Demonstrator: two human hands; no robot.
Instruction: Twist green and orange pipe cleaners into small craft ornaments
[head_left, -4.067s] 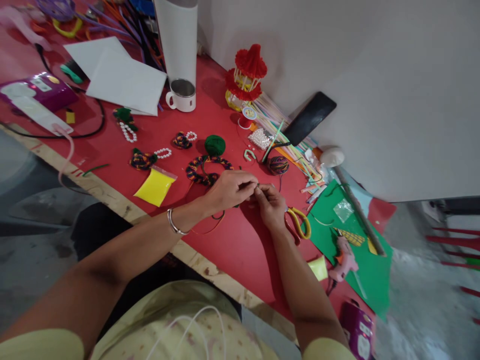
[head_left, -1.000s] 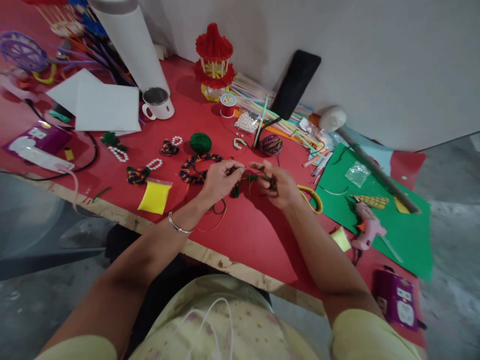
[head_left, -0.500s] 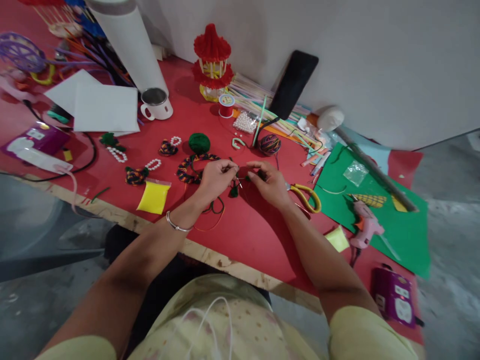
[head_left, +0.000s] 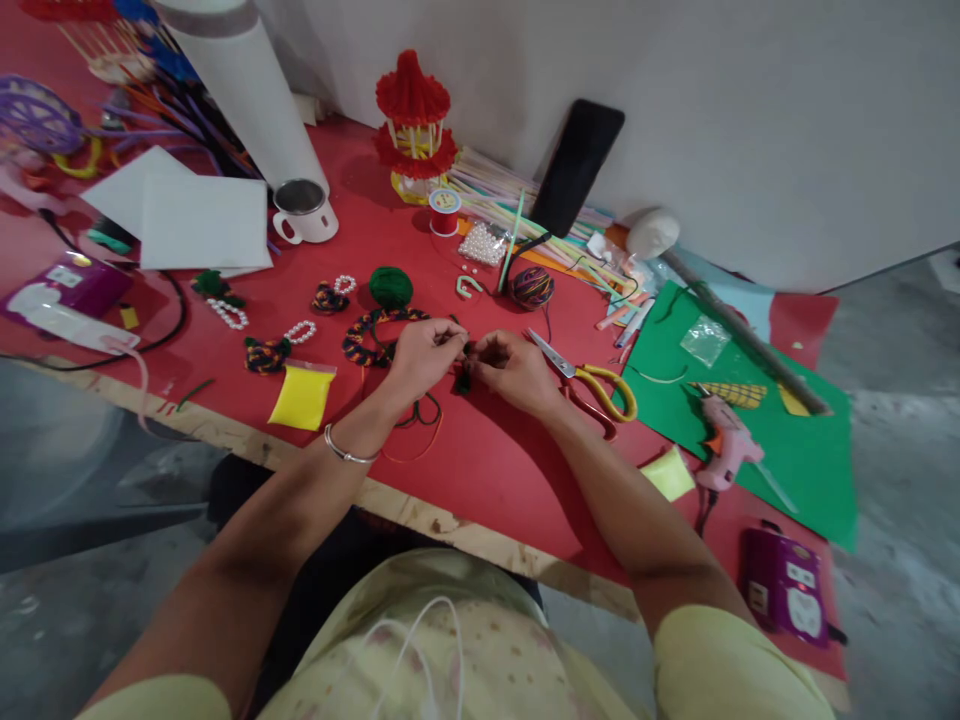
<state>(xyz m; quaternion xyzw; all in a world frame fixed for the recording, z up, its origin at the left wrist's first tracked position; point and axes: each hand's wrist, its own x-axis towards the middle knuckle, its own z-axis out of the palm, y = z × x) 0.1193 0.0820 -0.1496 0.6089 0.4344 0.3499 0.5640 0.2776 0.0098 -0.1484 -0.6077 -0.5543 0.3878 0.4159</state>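
Observation:
My left hand [head_left: 428,352] is closed in a pinch on a small dark green yarn piece [head_left: 463,378] that hangs between my hands. Fingers bent, my right hand [head_left: 516,370] pinches the same piece from the other side, its fingertips nearly touching those of the left. A multicoloured braided yarn ring [head_left: 358,346] lies partly behind my left hand. Beyond it sits a ball of green yarn [head_left: 390,287], and a multicoloured yarn ball [head_left: 532,287] rests beyond my right hand. Yellow-handled scissors [head_left: 609,385] lie right of my right hand, blades apart, over red-handled pliers [head_left: 600,418].
Left are a yellow packet [head_left: 301,396], beaded yarn pieces [head_left: 268,354], a white mug [head_left: 306,215] and white sheets [head_left: 204,225]. Behind stand a red-roofed model [head_left: 414,120] and a phone [head_left: 578,165]. A pink glue gun [head_left: 729,440] lies on green sheets [head_left: 810,480] at right.
My hands have drawn closer together, and the right one has moved left, uncovering the scissor blades. The thin light-coloured tool seen between the hands earlier no longer shows. The whole view has shifted slightly.

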